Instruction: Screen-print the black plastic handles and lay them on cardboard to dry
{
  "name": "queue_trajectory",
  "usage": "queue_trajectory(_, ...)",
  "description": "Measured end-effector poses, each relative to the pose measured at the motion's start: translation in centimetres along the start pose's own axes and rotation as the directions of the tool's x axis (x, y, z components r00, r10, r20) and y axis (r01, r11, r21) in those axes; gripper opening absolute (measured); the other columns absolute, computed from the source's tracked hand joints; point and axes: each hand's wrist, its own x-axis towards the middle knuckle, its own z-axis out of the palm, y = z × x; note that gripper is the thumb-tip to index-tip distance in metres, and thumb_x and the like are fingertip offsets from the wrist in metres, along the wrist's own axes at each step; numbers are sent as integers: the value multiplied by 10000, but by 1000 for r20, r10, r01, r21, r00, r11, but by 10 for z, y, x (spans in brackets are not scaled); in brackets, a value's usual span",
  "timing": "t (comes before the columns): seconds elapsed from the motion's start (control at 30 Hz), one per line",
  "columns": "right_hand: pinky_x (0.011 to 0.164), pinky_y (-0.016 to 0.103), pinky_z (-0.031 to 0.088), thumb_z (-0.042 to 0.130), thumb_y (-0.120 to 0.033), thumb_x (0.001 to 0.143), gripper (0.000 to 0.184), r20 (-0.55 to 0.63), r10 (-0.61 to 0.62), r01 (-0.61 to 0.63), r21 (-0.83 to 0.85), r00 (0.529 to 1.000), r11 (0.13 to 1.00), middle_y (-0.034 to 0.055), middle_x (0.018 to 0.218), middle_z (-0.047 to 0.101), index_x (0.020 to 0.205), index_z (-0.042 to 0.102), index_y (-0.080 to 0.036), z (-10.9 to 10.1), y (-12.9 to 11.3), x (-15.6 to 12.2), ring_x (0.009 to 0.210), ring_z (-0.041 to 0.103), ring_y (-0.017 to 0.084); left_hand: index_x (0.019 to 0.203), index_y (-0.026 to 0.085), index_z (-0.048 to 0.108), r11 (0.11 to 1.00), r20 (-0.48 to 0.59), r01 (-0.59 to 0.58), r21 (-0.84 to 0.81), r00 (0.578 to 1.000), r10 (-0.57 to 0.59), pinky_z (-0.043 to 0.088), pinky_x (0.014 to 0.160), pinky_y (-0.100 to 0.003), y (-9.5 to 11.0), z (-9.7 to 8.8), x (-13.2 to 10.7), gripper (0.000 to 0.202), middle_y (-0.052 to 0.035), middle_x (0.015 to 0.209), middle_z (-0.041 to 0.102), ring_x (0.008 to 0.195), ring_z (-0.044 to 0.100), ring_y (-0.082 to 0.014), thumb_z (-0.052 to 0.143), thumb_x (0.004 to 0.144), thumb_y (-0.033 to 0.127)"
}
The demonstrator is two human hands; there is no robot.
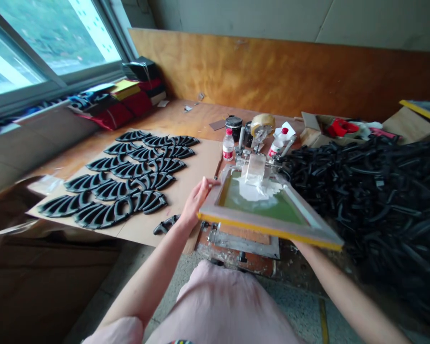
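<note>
A silk-screen printing frame (pixel 272 229) with green mesh is tilted up over a flat printing base (pixel 249 241), its front edge raised. White paste or film and a pale block lie at the mesh's back end, by the clamp. My left hand (pixel 198 198) is at the frame's left side, its fingers closed on that edge. My right forearm reaches under the frame's right part, where the frame hides my right hand (pixel 298 242) almost wholly. Left of my left wrist, a small black curved plastic piece (pixel 166 223) lies on the cardboard sheet (pixel 204 162).
Rows of black ribbed plastic pieces (pixel 103 208) cover the cardboard. A large heap of black parts (pixel 376 191) fills the right side. Behind the frame stand a red-capped bottle (pixel 228 145), a dark jar (pixel 233 126) and a tape roll (pixel 263 122). An open carton (pixel 310 129) holds red cloth.
</note>
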Motion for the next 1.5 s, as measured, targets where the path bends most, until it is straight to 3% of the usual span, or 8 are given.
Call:
queue_trajectory(0.2,814,342,543,595,-297,871,420,-205,258,-193,288,944,938,147,1193,614,1267,577,-158,-28,21,53,935,652,213,1376,201,501,967,-16,238,97,971,-237,449,581,-223,-93,-4,-39,668,7,748,643,635,583,-135,621,803,523)
queue_trajectory(0.37,889,393,486,733,-286,771,341,81,57,-79,305,995,949,125,1095,630,1069,612,-171,-30,-36,89,1041,583,272,1377,216,510,943,-68,250,220,968,-240,482,637,-255,-132,0,-33,603,3,754,655,676,612,-154,605,823,434)
queue_trajectory(0.5,812,322,461,602,-196,855,52,194,-71,9,304,978,952,93,962,672,896,625,-175,-26,-56,57,932,602,224,1369,221,520,932,-75,260,253,965,-249,496,671,-268,-143,-3,-30,582,-8,784,672,712,628,-165,592,834,437)
queue_trajectory(0.6,757,282,435,504,-71,841,204,213,-244,168,321,946,932,71,943,675,936,648,-181,-33,-50,28,896,604,192,1357,224,532,931,-85,269,247,963,-255,503,695,-275,-146,-4,-30,572,-17,812,686,742,639,-173,594,833,444)
queue_trajectory(0.73,670,253,411,544,-72,787,215,249,-352,235,400,902,886,9,882,685,878,667,-224,-44,-37,26,821,613,163,1343,219,544,937,-88,270,223,962,-257,502,691,-271,-146,-3,-31,578,-22,815,691,738,640,-173,608,819,455)
queue_trajectory(1.13,728,260,480,587,-198,854,221,142,-177,99,437,974,894,2,995,713,1041,682,-271,-33,-52,19,872,653,173,1328,187,543,947,-66,286,147,958,-280,473,628,-246,-139,-2,-31,637,-36,836,682,733,640,-174,622,787,513)
queue_trajectory(1.33,753,295,490,661,-340,839,600,-23,154,-131,409,988,903,23,1071,694,1406,465,-333,-62,-17,88,862,642,193,1354,200,501,956,60,288,52,955,-291,429,545,-214,-78,-7,-34,681,13,722,631,604,582,-133,638,782,544)
queue_trajectory(1.5,746,314,469,452,-425,938,403,-178,489,-351,497,854,793,56,860,686,1218,602,-177,-64,52,81,784,623,198,1040,166,678,992,-22,127,-16,992,-128,458,577,-225,-13,0,-11,565,-37,845,666,678,590,-134,441,865,648)
